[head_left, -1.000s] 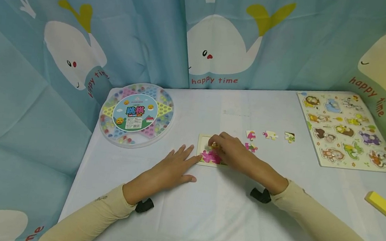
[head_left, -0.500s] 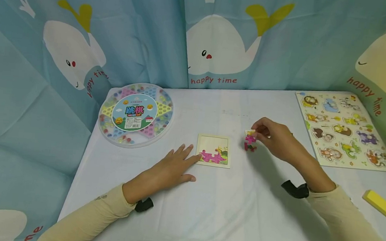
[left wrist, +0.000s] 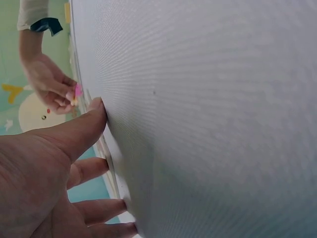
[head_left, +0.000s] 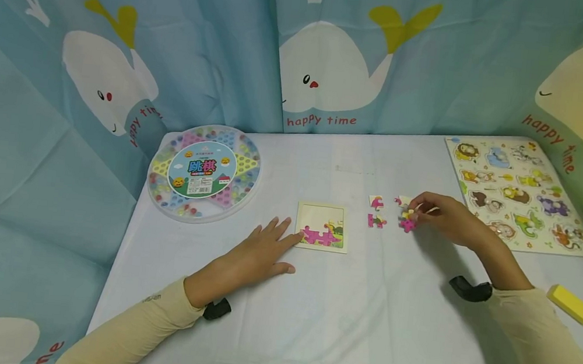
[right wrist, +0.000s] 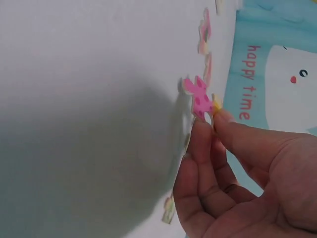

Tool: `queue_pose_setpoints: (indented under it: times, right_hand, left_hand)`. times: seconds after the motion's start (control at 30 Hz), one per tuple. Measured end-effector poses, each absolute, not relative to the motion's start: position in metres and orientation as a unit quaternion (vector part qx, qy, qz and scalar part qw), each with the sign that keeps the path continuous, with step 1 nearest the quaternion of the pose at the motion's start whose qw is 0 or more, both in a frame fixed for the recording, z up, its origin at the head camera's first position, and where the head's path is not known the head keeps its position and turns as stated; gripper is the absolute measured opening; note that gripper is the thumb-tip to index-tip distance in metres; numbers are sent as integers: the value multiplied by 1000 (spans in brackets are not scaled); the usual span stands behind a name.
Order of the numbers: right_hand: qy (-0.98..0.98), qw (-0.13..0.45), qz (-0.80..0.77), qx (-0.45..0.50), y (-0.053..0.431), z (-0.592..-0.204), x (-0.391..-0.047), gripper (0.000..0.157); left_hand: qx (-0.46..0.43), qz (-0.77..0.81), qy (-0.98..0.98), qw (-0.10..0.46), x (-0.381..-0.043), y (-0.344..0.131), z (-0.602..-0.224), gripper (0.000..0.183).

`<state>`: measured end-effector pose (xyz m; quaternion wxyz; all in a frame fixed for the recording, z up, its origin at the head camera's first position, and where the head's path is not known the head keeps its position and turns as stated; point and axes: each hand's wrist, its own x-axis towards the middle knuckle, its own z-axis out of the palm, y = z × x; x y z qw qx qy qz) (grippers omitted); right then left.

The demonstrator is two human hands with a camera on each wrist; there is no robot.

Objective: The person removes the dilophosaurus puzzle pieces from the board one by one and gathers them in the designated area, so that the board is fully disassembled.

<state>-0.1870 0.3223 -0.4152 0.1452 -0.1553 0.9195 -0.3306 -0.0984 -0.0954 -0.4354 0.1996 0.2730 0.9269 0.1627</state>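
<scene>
My left hand (head_left: 258,255) lies on the white table with its fingers spread, the index fingertip at the left edge of a small square puzzle tray (head_left: 317,214). Joined pink pieces (head_left: 320,237) fill the tray's lower part, with a green and yellow piece at its right side. To the right of the tray, my right hand (head_left: 448,217) pinches a pink and yellow puzzle piece (right wrist: 199,98) between thumb and fingers. Loose puzzle pieces lie nearby: one pink and white (head_left: 376,202), one pink and green (head_left: 377,221), and one partly hidden behind the held piece (head_left: 400,201).
A round Chinese checkers box (head_left: 202,173) lies at the back left. An animal peg board (head_left: 522,195) is at the back right, with a yellow block (head_left: 572,304) in front of it. A blue whale-print curtain (head_left: 204,50) hangs behind the table.
My right hand has moved from over the tray to the right, past the first loose pieces, with the pink and yellow piece in its fingers. The left hand has stayed in place.
</scene>
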Motion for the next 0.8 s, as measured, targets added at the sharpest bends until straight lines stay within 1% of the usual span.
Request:
queue_pose_setpoints:
  times: [0.3, 0.53, 0.63, 0.8]
  right_hand:
    - [945, 130, -266, -139, 314, -428, -187, 15]
    - [952, 107, -250, -140, 305, -428, -183, 12]
    - [954, 92, -247, -141, 299, -425, -181, 17]
    - [951, 95, -261, -135, 272, -415, -175, 28]
  left_hand:
    - [275, 161, 926, 201, -98, -96, -435, 72]
    - [278, 155, 927, 198, -98, -96, -436, 72]
    - [278, 157, 927, 196, -99, -96, -435, 72]
    - [276, 162, 926, 198, -98, -96, -435, 72]
